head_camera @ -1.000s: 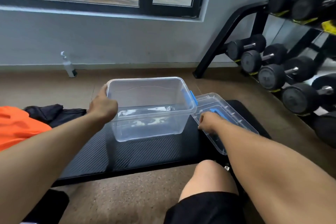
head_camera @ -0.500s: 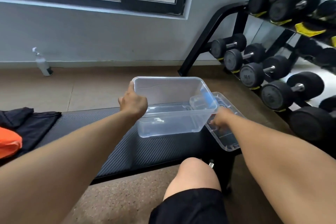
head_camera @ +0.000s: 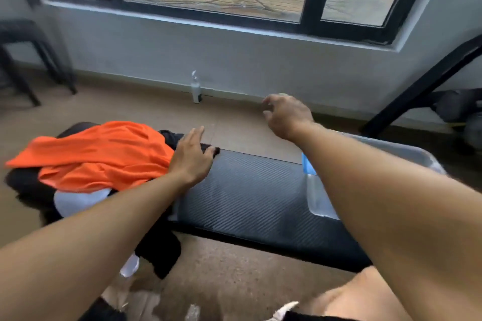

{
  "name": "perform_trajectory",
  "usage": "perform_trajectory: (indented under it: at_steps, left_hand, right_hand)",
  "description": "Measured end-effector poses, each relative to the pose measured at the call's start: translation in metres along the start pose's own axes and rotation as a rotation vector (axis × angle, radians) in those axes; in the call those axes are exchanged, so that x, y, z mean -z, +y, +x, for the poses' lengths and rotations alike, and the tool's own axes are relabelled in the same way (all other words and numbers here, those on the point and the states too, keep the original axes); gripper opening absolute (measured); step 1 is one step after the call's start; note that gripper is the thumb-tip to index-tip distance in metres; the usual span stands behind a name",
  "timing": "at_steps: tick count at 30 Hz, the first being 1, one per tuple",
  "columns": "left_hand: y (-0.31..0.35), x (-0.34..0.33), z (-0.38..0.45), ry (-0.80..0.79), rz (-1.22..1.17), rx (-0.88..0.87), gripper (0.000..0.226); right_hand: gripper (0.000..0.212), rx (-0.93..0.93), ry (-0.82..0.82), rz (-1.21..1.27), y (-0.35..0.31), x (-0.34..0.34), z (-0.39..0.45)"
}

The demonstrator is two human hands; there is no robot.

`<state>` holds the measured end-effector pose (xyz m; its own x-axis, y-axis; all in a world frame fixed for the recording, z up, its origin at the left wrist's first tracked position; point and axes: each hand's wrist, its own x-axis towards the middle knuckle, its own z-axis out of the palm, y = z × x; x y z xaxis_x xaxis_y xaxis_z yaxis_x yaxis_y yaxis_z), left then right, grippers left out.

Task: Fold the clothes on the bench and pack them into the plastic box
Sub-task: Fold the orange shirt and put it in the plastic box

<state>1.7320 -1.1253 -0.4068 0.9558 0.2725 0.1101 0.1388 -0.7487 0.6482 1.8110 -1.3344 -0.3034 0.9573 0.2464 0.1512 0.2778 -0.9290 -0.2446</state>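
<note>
While the clothes sit unfolded in a heap at the nine o'clock end of the worktop (head_camera: 247, 190), nothing has gone into the box yet, so I judge the step in hand is picking the first garment. Farthest left, an orange shirt (head_camera: 99, 156) lies on top of the pile, draped over dark garments (head_camera: 23, 180) and a pale one (head_camera: 78, 200); a black piece (head_camera: 159, 250) hangs off the near edge toward the floor. Next along, the left hand (head_camera: 190, 159) rests flat at the three o'clock edge of the heap, fingers (head_camera: 197, 135) straight and spread, touching the orange shirt and a black garment beneath, gripping nothing. Toward one o'clock, the right hand (head_camera: 287, 114) hovers above the floor beyond the worktop, fingers loosely curled and empty. At the three o'clock end sits the plastic box (head_camera: 320, 203), clear with a blue latch (head_camera: 307, 167), mostly hidden behind the right forearm.

To do this well, I would take the orange shirt alone by its shoulders with both hands, lift it free of the heap so the layers underneath do not drag off the edge, and spread it on the bare stretch of worktop between pile and box before folding.
</note>
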Motion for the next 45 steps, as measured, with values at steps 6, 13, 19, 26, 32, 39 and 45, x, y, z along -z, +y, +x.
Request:
perform_trajectory:
  at_steps: [6, 13, 19, 26, 32, 39, 45]
  left_hand:
    - [-0.118, 0.064, -0.008, 0.08, 0.19, 0.199, 0.056]
    - [-0.168, 0.057, -0.026, -0.011, 0.096, 0.25, 0.039]
    - [-0.165, 0.052, -0.011, 0.104, 0.089, 0.223, 0.006]
    - [-0.109, 0.071, -0.009, 0.342, -0.115, 0.022, 0.012]
    - [-0.008, 0.091, -0.032, -0.21, -0.819, -0.237, 0.014]
    - [-0.027, 0.079, -0.001, -0.011, -0.504, -0.185, 0.014]
    - [-0.069, 0.035, 0.032, -0.25, 0.119, -0.239, 0.062]
  right_hand:
    - [0.045, 0.379, -0.261, 0.186, -0.149, -0.126, -0.019]
    - [0.076, 0.131, -0.33, 0.297, -0.179, -0.215, -0.014]
    - [0.032, -0.04, -0.142, 0.67, -0.172, -0.24, -0.006]
    - [0.018, -0.322, 0.037, 1.238, -0.18, -0.177, 0.019]
    - [0.011, -0.053, -0.046, 1.525, -0.156, -0.036, 0.034]
    - [0.013, 0.096, -0.077, 0.364, -0.081, -0.007, 0.021]
    - [0.015, 0.068, -0.147, 0.514, -0.057, -0.059, -0.004]
